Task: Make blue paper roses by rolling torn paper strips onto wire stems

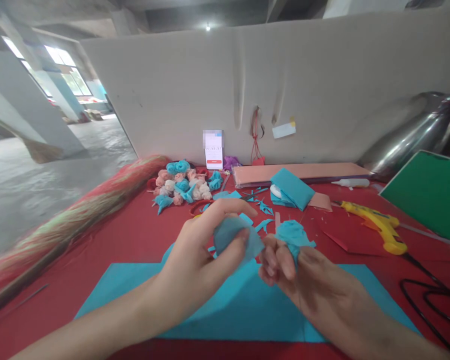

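My left hand pinches a thin blue paper petal between thumb and fingers, its pointed end reaching toward my other hand. A crumpled blue paper flower is held by its base in my right hand, with the fingers closed round it. Both hands are above a large sheet of blue paper that lies on the red table cover. Small blue paper scraps lie beyond the hands.
Finished paper flowers are piled at the back left, near an upright phone. Folded blue paper sits at the back. On the right are a yellow glue gun with a black cord, a green board and a metal kettle.
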Demonstrator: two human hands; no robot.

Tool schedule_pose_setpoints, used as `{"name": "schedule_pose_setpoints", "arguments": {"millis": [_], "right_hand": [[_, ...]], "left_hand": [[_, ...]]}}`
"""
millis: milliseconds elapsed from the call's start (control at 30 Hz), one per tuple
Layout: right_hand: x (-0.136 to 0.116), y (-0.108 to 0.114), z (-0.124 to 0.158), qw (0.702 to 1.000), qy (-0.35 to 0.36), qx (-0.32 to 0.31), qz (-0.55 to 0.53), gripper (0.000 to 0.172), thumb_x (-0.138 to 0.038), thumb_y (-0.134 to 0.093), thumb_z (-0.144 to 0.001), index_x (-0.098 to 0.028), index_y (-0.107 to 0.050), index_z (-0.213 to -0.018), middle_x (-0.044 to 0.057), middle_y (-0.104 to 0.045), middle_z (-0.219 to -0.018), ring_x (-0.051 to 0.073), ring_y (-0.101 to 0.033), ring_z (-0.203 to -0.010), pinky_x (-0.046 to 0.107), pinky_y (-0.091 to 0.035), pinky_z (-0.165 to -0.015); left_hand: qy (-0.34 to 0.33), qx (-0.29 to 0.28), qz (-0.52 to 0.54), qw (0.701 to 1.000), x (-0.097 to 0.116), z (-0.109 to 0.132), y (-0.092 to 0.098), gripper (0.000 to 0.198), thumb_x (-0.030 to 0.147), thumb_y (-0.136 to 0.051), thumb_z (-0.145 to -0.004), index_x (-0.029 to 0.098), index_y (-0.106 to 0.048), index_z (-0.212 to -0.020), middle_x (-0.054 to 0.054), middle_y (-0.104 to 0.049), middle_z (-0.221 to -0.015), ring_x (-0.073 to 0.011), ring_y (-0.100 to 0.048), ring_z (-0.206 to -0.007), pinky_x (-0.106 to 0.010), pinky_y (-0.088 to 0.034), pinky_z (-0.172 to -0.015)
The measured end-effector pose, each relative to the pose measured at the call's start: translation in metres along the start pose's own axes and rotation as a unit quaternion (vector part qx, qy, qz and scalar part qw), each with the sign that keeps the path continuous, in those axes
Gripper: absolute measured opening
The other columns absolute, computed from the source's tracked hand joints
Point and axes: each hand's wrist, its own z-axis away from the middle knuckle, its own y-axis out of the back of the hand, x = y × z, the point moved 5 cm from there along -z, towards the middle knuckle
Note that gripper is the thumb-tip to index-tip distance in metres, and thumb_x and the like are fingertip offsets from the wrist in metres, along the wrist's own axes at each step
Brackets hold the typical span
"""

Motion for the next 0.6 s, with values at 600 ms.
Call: {"name": "schedule_pose_setpoints", "arguments": {"millis": [600], "right_hand": [[0.008, -0.025, 0.016, 0.942, -0.152, -0.006, -0.298, 0.028, -0.045, -0.065, -0.083, -0.023, -0.069, -0.067, -0.003, -0.044, -0.067, 0.008, -0.044, -0.067, 0.017, -0.045, -0.073]], "left_hand": [[-0.252, -0.041, -0.149, 0.955, 0.024, 0.019, -0.013, 0.039, -0.002, -0.041, -0.074, 0.005, -0.06, -0.107, -0.002, -0.056, -0.064, -0.0128, -0.048, -0.058, -0.029, -0.04, -0.055]]}}
